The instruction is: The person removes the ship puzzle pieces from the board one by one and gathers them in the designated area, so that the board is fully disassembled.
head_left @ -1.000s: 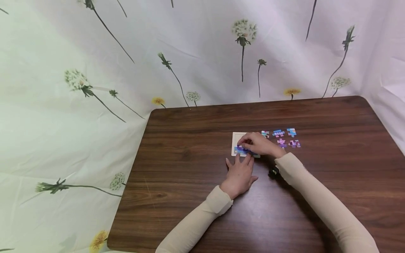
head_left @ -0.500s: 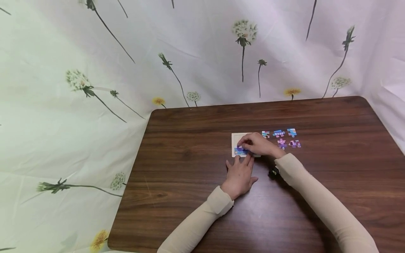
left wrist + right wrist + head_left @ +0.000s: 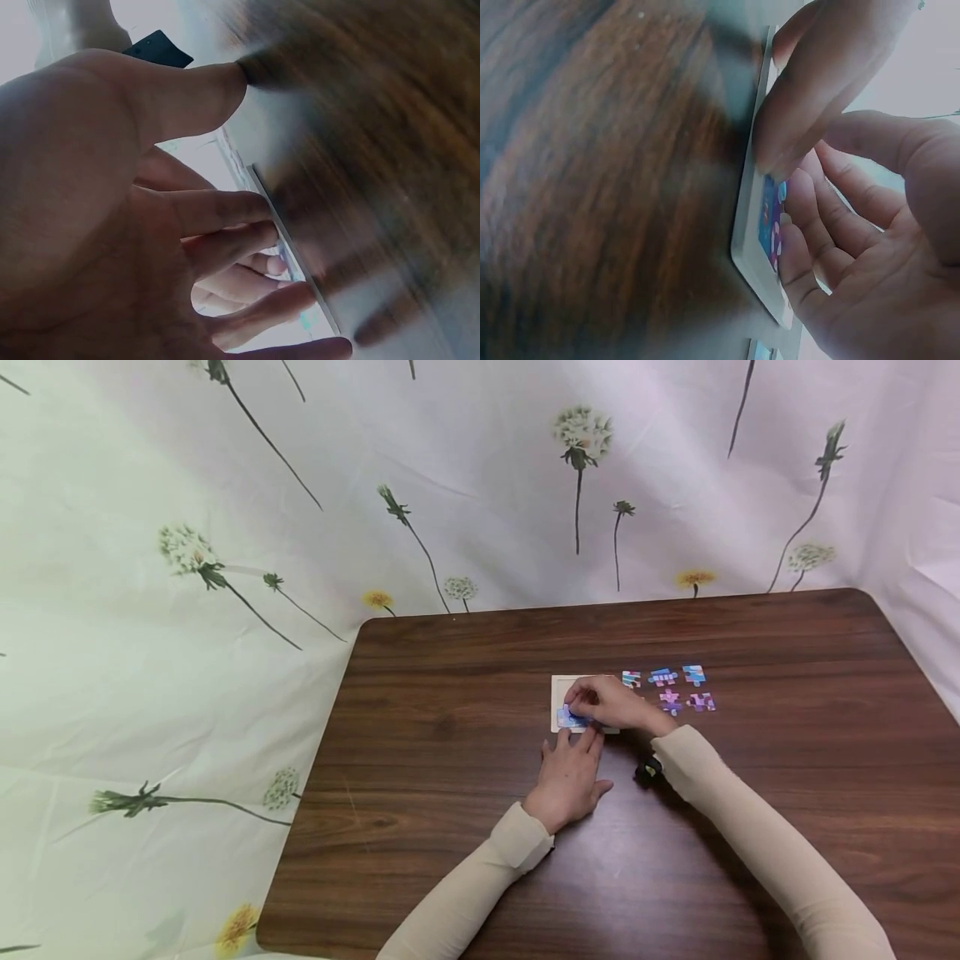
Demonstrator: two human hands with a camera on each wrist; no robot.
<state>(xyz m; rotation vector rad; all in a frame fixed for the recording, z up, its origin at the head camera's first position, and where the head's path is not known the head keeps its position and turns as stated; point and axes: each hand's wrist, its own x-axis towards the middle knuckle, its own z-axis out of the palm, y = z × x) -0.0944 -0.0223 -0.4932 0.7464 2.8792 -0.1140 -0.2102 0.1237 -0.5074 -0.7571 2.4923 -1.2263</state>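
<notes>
A small white puzzle tray point(image 3: 557, 693) lies on the table, with blue and purple jigsaw pieces point(image 3: 570, 719) along its near side. My right hand point(image 3: 615, 703) reaches over the tray from the right. Its thumb and fingers are bent together at a purple jigsaw piece point(image 3: 775, 236), seen low inside the tray in the right wrist view. My left hand point(image 3: 567, 781) lies with fingers spread, fingertips on the tray's near edge. In the left wrist view its fingers point(image 3: 225, 212) stretch along that edge. The right hand hides much of the tray.
Several loose jigsaw pieces point(image 3: 670, 701) lie in two rough rows right of the tray. The brown wooden table point(image 3: 450, 693) meets a flowered white cloth point(image 3: 487, 485) at its back and left edges. A small black device point(image 3: 648, 771) sits under my right wrist.
Both hands stay almost where they were. The right fingers shift slightly at the pieces in the tray, which look paler now. The loose pieces have not moved on the table.
</notes>
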